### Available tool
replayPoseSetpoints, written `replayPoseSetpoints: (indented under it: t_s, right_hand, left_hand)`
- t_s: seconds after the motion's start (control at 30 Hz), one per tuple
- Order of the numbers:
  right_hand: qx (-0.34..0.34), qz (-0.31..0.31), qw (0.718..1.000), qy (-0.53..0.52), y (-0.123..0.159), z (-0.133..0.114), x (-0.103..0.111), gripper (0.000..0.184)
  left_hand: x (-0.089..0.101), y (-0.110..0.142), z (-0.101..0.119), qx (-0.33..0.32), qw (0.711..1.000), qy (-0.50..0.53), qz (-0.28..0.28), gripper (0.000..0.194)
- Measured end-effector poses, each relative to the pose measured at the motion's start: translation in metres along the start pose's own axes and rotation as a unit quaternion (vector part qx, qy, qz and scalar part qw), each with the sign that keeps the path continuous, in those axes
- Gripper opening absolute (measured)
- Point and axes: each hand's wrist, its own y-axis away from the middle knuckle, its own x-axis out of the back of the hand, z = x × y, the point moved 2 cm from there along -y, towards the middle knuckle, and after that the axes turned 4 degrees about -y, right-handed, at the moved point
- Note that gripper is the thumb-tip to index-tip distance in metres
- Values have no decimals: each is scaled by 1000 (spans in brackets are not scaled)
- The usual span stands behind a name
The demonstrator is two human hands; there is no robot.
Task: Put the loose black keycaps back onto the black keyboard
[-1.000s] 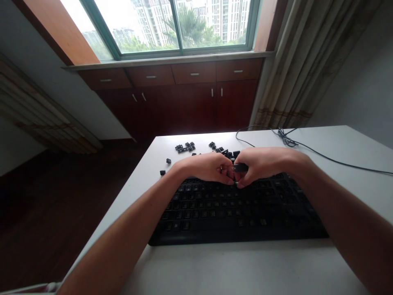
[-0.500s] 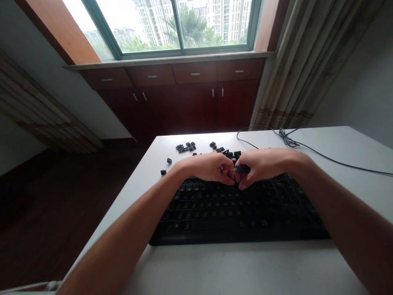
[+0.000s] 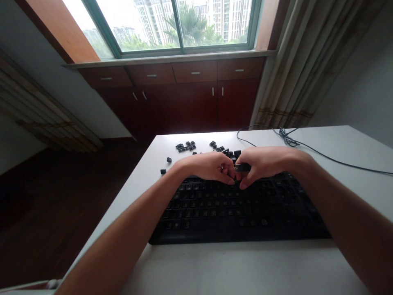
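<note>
A black keyboard (image 3: 211, 236) lies on the white table, with its lower rows of keys showing. Over its upper part my two hands meet, fingertips close together. In my right hand (image 3: 264, 162), closed, is a small tool with a black handle (image 3: 243, 167) and a bit of metal at its left end; its exact kind is unclear. My left hand (image 3: 211, 166) has its fingers curled and thumb pressed in at the keys, and whatever it pinches is hidden. Loose black keycaps (image 3: 186, 146) lie behind the keyboard, several partly covered by my hands.
Two single keycaps, one of them a dark block (image 3: 163, 171), sit near the left edge of the white table (image 3: 196, 266). A black cable (image 3: 331, 157) runs across the right side, bundled near the back. Beyond stands a red-brown cabinet (image 3: 196, 104) beneath a window.
Hardly anything differs. Both hands stay over the same spot on the keyboard, with the black-handled tool still in the right hand; the fingers shift very slightly.
</note>
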Motion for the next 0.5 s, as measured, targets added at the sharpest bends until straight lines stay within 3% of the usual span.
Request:
replayPoseSetpoints:
  t_s: [0.5]
  right_hand:
    - [-10, 3, 1000, -12, 0, 1, -1, 46]
  left_hand:
    - [0, 0, 0, -7, 1000, 6, 0, 28]
